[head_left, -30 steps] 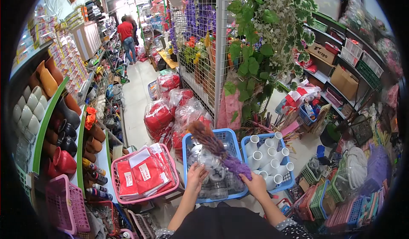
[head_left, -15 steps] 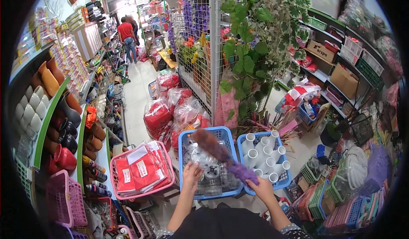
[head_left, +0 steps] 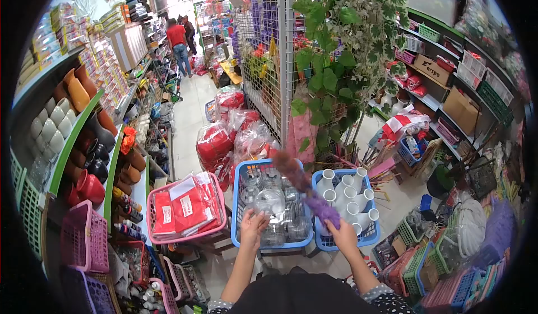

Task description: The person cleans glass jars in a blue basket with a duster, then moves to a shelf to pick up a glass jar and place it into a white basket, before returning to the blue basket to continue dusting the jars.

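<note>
- The right hand (head_left: 343, 236) is closed around the handle end of a fluffy duster (head_left: 305, 186), purple near the grip and brown towards the tip.
- The duster's long axis runs from that hand up and to the left. It slants across the far right corner of a blue basket (head_left: 237, 202), with its tip past the far rim.
- The left hand (head_left: 253, 224) sits at the basket's near edge, fingers loosely spread over the clear plastic containers (head_left: 270, 199) that fill the basket. It grips nothing that can be made out.
- The left hand is the nearer one to the containers. The duster head hangs above them, further in and to the right.
- Just right of the blue basket, touching it, a second blue basket (head_left: 371, 236) holds upright white cups (head_left: 343, 193).
- The duster handle is hidden inside the fist. The containers overlap and glare, so single shapes are hard to tell apart. Whether the duster touches them cannot be told.
</note>
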Demonstrator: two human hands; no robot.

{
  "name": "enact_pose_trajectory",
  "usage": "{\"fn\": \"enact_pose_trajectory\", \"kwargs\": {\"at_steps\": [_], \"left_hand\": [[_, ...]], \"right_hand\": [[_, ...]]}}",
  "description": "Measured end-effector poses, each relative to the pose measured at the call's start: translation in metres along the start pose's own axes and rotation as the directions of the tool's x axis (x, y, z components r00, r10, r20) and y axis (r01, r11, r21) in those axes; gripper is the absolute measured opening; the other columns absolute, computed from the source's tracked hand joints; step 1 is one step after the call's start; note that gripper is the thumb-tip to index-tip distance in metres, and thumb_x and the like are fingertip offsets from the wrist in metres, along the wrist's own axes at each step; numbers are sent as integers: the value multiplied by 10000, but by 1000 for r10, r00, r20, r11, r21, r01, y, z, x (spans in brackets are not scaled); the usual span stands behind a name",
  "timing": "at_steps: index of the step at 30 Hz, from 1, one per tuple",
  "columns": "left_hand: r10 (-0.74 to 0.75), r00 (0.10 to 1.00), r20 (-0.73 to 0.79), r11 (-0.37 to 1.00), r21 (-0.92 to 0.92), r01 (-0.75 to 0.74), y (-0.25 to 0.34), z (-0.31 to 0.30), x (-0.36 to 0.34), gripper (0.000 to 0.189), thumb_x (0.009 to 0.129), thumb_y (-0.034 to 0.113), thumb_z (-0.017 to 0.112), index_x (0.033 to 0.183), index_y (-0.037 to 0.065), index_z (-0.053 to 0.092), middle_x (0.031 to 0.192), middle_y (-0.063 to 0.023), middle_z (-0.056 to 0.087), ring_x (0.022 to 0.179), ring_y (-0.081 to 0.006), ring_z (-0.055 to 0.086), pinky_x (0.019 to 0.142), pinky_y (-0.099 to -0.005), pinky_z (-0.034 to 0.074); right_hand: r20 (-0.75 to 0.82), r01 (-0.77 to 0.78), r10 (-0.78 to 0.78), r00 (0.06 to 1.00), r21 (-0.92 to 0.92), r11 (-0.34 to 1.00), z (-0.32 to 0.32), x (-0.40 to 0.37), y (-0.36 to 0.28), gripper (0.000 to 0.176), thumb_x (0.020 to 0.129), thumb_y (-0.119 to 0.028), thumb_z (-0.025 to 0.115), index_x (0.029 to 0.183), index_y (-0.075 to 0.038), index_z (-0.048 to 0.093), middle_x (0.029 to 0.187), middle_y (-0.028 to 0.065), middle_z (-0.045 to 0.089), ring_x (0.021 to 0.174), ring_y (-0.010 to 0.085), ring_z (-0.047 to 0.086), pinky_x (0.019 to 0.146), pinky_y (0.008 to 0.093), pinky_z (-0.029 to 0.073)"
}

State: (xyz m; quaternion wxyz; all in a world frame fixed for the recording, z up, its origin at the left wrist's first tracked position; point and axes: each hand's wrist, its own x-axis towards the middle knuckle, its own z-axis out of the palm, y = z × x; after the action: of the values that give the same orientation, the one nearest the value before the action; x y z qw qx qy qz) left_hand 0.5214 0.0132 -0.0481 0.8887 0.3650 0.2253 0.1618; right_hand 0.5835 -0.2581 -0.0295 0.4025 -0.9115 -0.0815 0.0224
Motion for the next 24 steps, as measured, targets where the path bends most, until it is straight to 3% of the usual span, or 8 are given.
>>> {"fn": "enact_pose_trajectory", "kwargs": {"at_steps": [2, 4, 7, 15, 17, 20, 21, 24], "left_hand": [[115, 990, 85, 963, 235, -132, -1, 4, -11, 411, 803, 27, 668, 1150, 49, 449, 1046, -95, 627, 922, -168, 621, 773, -275, 519], [243, 955, 170, 853, 432, -294, 4, 18, -28, 402, 794, 23, 672, 1139, 39, 467, 1047, -94, 627, 938, -157, 613, 802, -269, 508], [322, 895, 308, 618, 648, -445, 11, 27, -43, 398, 743, 13, 693, 1110, 29, 539, 1086, -107, 632, 1027, -202, 605, 904, -308, 475], [188, 505, 842, 16, 512, -859, 18, 38, -59, 590, 704, -10, 680, 1259, 93, 507, 1338, -89, 495, 1327, -312, 352, 1043, -417, 353], [411, 751, 517, 369, 658, -656, 7, 50, -72, 769, 746, 3, 680, 1406, 91, 295, 1447, -104, 353, 1380, -280, 248, 1093, -440, 257], [57, 895, 442, 971, 186, -153, -14, 30, -59, 714, 870, 119, 586, 1446, 81, 165, 1474, -118, 274, 1368, -278, 252, 1106, -467, 226], [-192, 819, 540, 914, -206, 350, -14, 29, -56, 667, 894, 154, 560, 1440, 69, 188, 1459, -129, 295, 1346, -300, 298, 1096, -486, 273], [-170, 835, 524, 951, -135, 279, -19, 29, -56, 538, 942, 191, 478, 1405, 53, 241, 1396, -133, 380, 1273, -285, 407, 1048, -465, 360]], "right_hand": [[-128, 58, -45, 991, 105, 993, 10, 9, 7, 429, 817, -479, 628, 890, -57, 642, 761, 170, 667, 536, 270, 597, 483, 355, 429], [535, -574, 240, 810, 642, 508, 9, 21, -11, 341, 853, -400, 634, 837, -67, 559, 710, 89, 643, 404, 123, 460, 374, 264, 318], [659, -661, 130, 740, 680, 317, 0, 25, -55, 291, 840, -365, 669, 785, -122, 520, 679, 6, 576, 431, 28, 350, 367, 190, 212], [661, -611, 62, 748, 648, 455, 11, 35, -73, 228, 794, -217, 724, 824, -86, 540, 599, -55, 460, 395, 28, 325, 364, 191, 214], [633, -575, 21, 774, 688, 443, 14, 35, -71, 213, 791, -201, 724, 794, -90, 543, 578, -64, 445, 400, 31, 329, 377, 202, 226], [550, -491, 6, 835, 740, 460, 15, 30, -76, 203, 795, -196, 724, 793, -87, 552, 564, -62, 444, 402, 38, 339, 384, 214, 240], [550, -490, 4, 835, 740, 461, 16, 29, -77, 203, 795, -196, 724, 793, -87, 552, 564, -62, 444, 402, 38, 339, 384, 214, 240], [498, -408, 9, 867, 701, 584, 17, 26, -72, 216, 846, -242, 679, 846, -52, 576, 622, -24, 527, 475, 79, 452, 434, 234, 338]]}}
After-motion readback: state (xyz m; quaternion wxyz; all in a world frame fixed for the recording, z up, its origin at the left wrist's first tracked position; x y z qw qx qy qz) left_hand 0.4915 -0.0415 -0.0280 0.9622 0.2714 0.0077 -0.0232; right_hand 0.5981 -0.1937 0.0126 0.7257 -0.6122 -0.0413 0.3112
